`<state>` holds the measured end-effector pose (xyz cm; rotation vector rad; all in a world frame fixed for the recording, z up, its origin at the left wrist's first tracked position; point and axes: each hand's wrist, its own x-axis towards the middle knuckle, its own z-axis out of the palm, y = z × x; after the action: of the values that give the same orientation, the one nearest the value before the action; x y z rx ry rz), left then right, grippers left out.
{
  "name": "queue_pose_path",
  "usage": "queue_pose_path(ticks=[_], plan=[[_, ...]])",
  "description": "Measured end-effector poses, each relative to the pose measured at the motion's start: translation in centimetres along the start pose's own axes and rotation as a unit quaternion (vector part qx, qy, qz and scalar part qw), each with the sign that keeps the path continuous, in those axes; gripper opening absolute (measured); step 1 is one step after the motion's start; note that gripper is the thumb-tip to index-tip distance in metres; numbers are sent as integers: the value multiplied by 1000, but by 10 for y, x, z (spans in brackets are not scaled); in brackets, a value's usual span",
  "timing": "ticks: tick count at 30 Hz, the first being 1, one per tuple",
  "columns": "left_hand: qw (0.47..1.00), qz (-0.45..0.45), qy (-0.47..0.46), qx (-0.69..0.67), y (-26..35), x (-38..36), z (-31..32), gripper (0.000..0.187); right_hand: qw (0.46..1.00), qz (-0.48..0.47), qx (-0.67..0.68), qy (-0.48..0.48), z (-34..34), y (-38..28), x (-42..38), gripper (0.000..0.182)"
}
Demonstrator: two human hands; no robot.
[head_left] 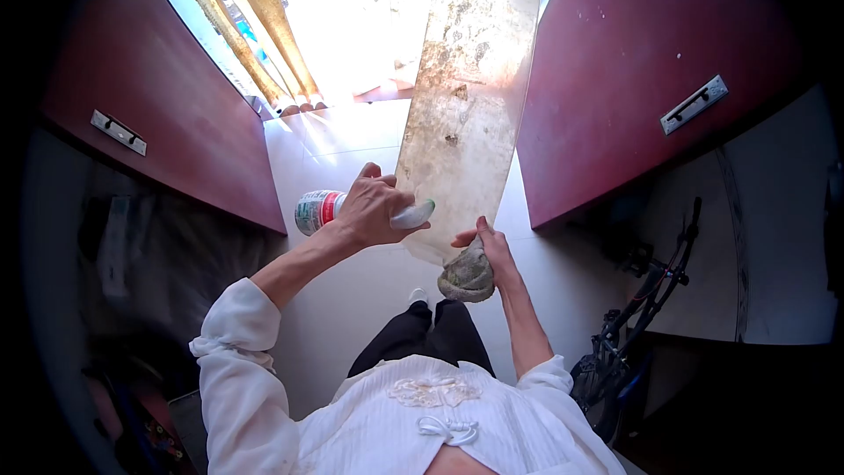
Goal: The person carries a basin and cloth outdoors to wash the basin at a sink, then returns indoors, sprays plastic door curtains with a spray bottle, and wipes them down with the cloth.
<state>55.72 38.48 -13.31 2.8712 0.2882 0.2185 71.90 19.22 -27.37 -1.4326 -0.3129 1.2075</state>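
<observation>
My left hand (374,207) is wrapped around the neck of a spray bottle (318,211) with a red, white and green label. The bottle's white spray head (413,214) sticks out beyond my fingers, pointing right. In front of me stands a tall, narrow translucent panel (466,136), streaked with brown dirt and dark spots. My right hand (494,251), at the panel's near lower end, grips a grey-green cloth (468,276) that hangs bunched below the fingers. Thumb and fingertips of that hand are right by the panel's edge.
A dark red door (167,97) stands on the left, another red door (633,79) on the right, each with a metal handle. Yellowish curtains (255,18) hang by the bright doorway. A bicycle (629,317) leans at the right, over pale floor tiles (334,299).
</observation>
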Motion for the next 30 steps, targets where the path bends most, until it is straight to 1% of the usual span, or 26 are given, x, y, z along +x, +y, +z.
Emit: queue_pose_path(ticks=[2,4,5,8,9,11,12,13,15,16,17,19,20,21,23,26,27,28,29,30], plan=[[1000,-16,2,2,1,-3,-3,41,1000,3,-11,-10,1,-2,-2,65],[992,-8,124,-36,0,4,-8,40,1000,6,-24,-18,0,-6,-5,67],[993,-36,109,-17,-1,8,-13,40,999,9,-27,-23,1,-7,-5,68],[985,-23,169,6,-1,24,-31,41,999,17,-20,-39,-1,-9,-6,68],[985,-21,169,9,-1,32,-35,41,999,26,-6,-43,-1,-9,-7,68],[977,-20,210,-10,2,49,-39,41,999,16,-5,-34,-2,-8,-9,66],[985,-31,171,26,8,54,-48,38,1000,7,-6,-26,-3,-7,-10,65],[984,-31,171,24,13,55,-52,38,1000,7,-7,-24,-3,-7,-11,65],[989,12,146,10,22,58,-53,39,1000,8,5,-27,-4,-6,-12,64],[987,35,154,-4,23,57,-48,39,1000,9,8,-26,-5,-6,-13,64],[993,26,115,6,25,54,-45,39,1000,4,5,-26,-6,-6,-13,63],[997,2,82,-17,27,44,-34,39,1000,0,2,-27,-7,-6,-13,62],[997,15,61,-41,27,39,-29,40,1000,1,11,-28,-6,-6,-13,62],[997,24,68,-37,29,35,-25,40,999,4,17,-32,-5,-6,-14,62],[995,7,78,-54,33,33,-19,41,999,7,15,-32,-4,-9,-15,61],[992,34,97,-71,45,31,-5,31,1000,1,5,-24,-1,-7,-13,60],[993,32,96,-63,49,27,-1,28,1000,-4,-23,-11,4,-13,-16,60],[996,32,79,-31,50,23,4,27,999,-20,-37,-21,5,-13,-18,60],[994,32,99,-45,47,18,12,31,999,-12,-25,-20,7,-13,-18,62],[995,9,83,-49,45,9,14,31,1000,-4,0,-30,13,-17,-24,63]])
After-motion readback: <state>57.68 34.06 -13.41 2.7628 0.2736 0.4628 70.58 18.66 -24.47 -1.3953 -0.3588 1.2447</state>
